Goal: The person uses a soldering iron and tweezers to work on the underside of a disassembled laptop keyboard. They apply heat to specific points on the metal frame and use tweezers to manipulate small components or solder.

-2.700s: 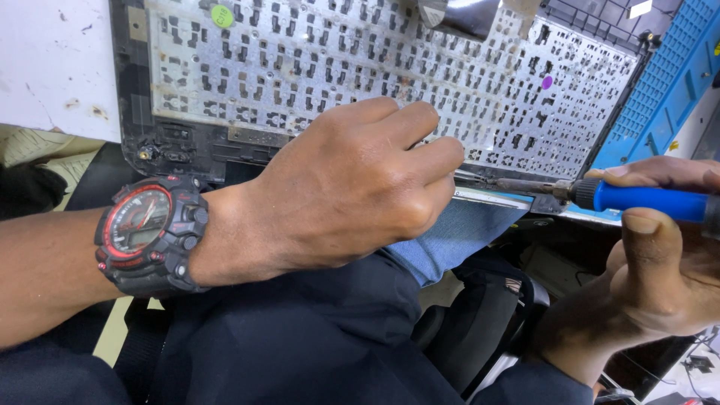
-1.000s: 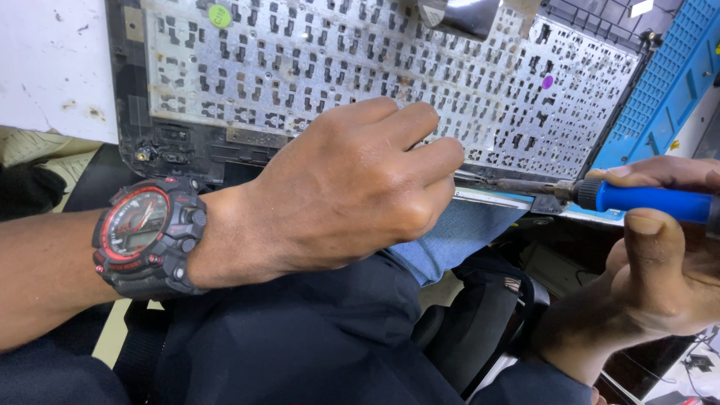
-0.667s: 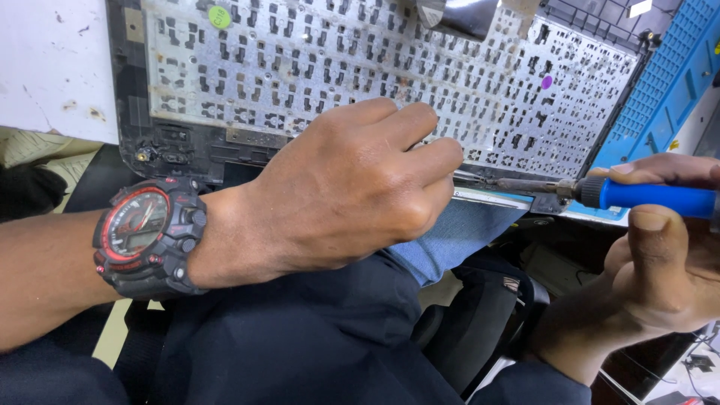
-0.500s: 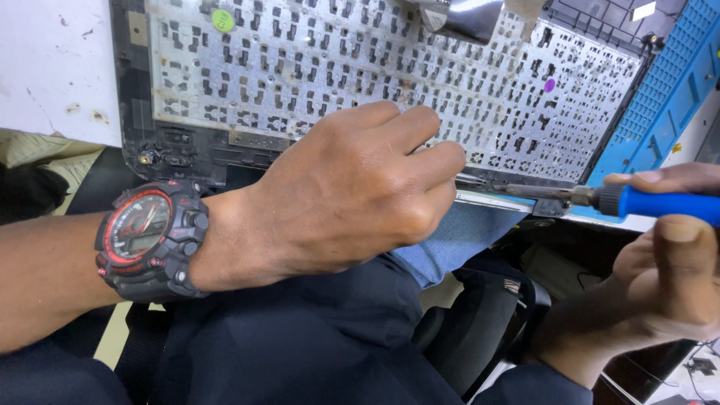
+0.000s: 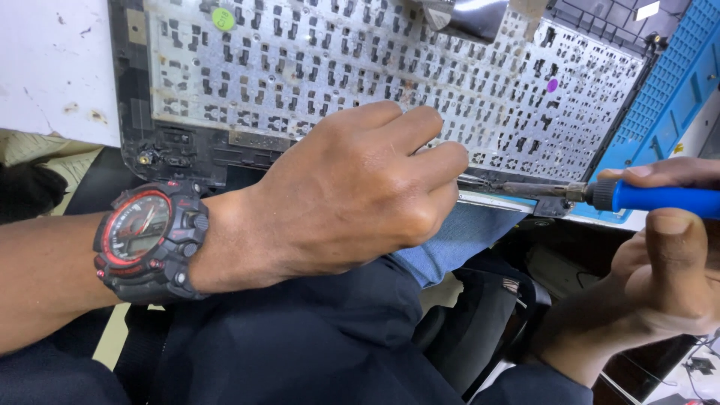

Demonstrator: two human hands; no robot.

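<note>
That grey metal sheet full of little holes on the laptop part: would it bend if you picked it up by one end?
Probably. The perforated metal sheet looks thin and cut through with many holes, so alone it would likely flex and feel light. Here it lies in a black frame, which should stiffen it. Its punched edges may be sharp. The left hand rests at its near edge.

Electronics repair workshop, soldering iron (image 5: 660, 199), stripped keyboard (image 5: 360, 67)

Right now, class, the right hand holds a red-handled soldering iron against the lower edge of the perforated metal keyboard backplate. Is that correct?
One detail is wrong: the head view shows the soldering iron in the right hand has a blue handle, not red. It does meet the perforated metal keyboard backplate at the lower edge.
</note>
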